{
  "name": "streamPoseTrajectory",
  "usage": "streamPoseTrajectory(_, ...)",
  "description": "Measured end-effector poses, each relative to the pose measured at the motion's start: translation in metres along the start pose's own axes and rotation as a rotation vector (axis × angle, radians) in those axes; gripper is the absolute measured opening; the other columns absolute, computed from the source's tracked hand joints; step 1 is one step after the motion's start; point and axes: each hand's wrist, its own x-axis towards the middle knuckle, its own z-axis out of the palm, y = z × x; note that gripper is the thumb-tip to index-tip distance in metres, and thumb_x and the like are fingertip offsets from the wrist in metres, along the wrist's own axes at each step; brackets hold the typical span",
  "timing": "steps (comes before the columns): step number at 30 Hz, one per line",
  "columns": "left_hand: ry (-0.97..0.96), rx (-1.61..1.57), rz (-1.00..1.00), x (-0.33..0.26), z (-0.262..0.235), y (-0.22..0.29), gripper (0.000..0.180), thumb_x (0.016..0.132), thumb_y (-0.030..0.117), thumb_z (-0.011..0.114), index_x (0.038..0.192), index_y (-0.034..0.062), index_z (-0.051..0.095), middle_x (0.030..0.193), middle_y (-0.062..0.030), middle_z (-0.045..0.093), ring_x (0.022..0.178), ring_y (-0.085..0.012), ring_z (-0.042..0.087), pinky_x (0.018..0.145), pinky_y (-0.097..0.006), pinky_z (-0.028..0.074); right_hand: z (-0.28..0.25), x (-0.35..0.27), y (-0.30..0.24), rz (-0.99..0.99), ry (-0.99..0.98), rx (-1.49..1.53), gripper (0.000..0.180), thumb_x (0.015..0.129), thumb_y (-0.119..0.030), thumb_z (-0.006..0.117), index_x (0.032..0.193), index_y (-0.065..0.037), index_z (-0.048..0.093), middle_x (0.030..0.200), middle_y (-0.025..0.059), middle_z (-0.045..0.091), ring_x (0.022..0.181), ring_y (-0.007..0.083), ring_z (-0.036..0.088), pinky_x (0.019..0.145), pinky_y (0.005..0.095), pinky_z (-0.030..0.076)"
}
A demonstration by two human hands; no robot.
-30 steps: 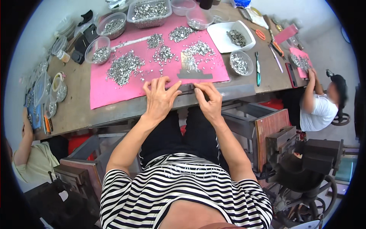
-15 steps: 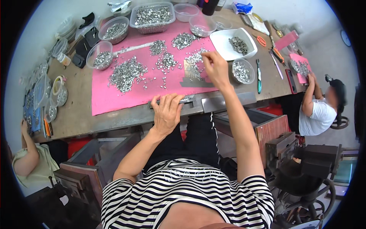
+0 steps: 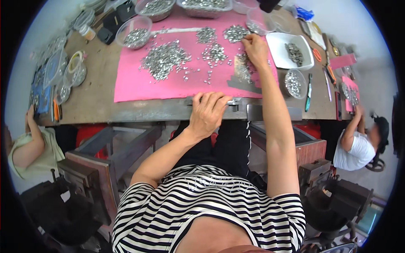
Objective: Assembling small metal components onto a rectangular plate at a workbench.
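While the left hand rests curled over the near edge of the workbench, its fingers lie on a small metal fixture set at that edge, pressing down rather than clasping anything that can be made out. Farther out, the right hand stretches across the pink mat, fingertips pinched narrowly into a small pile of silver metal parts; whether a piece is caught between them cannot be told. Another flat cluster of the same parts lies just under that wrist.

Compared with half a second ago, the right hand has pushed a little farther up the mat, from the nearer cluster to the farther pile, while the left has stayed on the fixture.

Bare pink mat lies open to the left of the hands, below the largest heap. To the right, a white square tray and a round clear bowl sit close beside the right forearm. Beyond, clear bowls line the far side.
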Motion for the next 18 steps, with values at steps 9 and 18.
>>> streamPoseTrajectory(9, -0.034, -0.077, -0.034, 0.004, -0.020, -0.006, 0.035, 0.082, 0.008, 0.074, 0.115, 0.0122, 0.066, 0.111, -0.0037, 0.066, 0.103, -0.0230, 0.061, 0.096, -0.044, 0.035, -0.007, 0.004, -0.001, -0.006, -0.152, 0.011, 0.023, 0.086, -0.021, 0.068, 0.099, -0.004, 0.075, 0.092, 0.0162, 0.075, 0.088, 0.0353, 0.071, 0.080, 0.0452, 0.054)
streamPoseTrajectory(18, -0.021, 0.201, -0.156, 0.023, -0.064, -0.088, 0.009, 0.085, 0.017, 0.075, 0.093, 0.0139, 0.076, 0.086, -0.0026, 0.062, 0.089, -0.0215, 0.059, 0.095, -0.043, 0.034, -0.003, 0.002, -0.003, -0.060, -0.039, -0.097, 0.020, 0.087, -0.023, 0.070, 0.090, -0.004, 0.072, 0.091, 0.0152, 0.074, 0.086, 0.0358, 0.070, 0.076, 0.0449, 0.051)
